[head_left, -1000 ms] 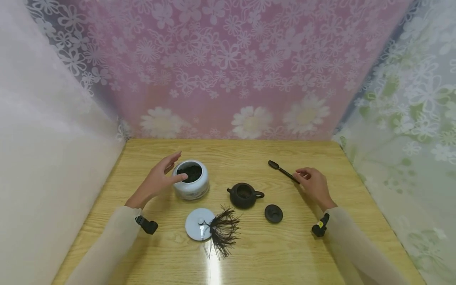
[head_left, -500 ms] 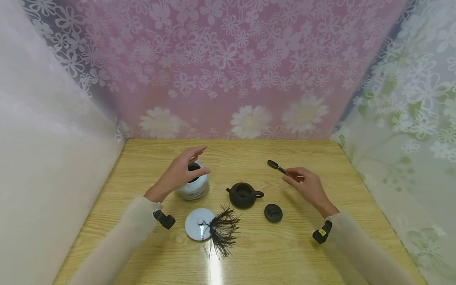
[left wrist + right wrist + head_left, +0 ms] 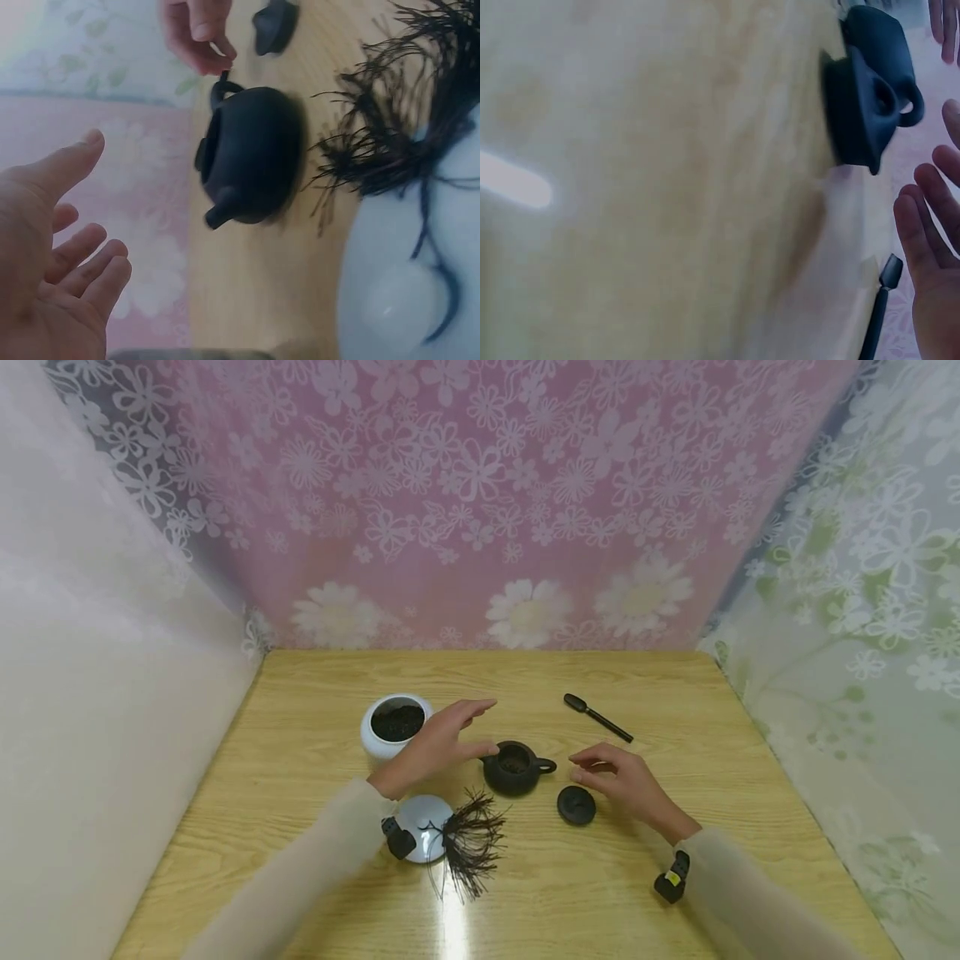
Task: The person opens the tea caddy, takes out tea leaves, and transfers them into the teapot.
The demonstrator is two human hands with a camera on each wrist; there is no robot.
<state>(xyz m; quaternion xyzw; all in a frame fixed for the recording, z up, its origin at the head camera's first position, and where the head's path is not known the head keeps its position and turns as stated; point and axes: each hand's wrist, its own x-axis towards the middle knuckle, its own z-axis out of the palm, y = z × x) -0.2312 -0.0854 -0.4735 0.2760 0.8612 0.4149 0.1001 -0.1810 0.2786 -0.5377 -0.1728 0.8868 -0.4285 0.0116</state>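
Observation:
A dark teapot [image 3: 513, 774] without its lid stands mid-table, some dark bits inside it. My left hand [image 3: 435, 745], fingers extended and thumb apart, hovers by its spout side and holds nothing. To the right, my right hand [image 3: 618, 777] hangs over the round dark teapot lid [image 3: 576, 806] with loosely bent fingers and nothing in them. In the right wrist view the lid [image 3: 855, 112] is apart from those fingers. Behind the left forearm sits a white jar [image 3: 382, 747] of dark tea leaves [image 3: 398, 722], partly hidden by that hand.
A black tea scoop [image 3: 597, 717] lies at the back right. Nearer the front is a white jar lid [image 3: 426, 818] with a dark fringed tassel [image 3: 476, 843], partly covered by the left wrist camera. Patterned cloth walls [image 3: 510, 527] border the wooden table [image 3: 600, 893].
My left hand has moved right from the white jar toward the teapot. My right hand has left the tea scoop on the table and come nearer, to the teapot lid.

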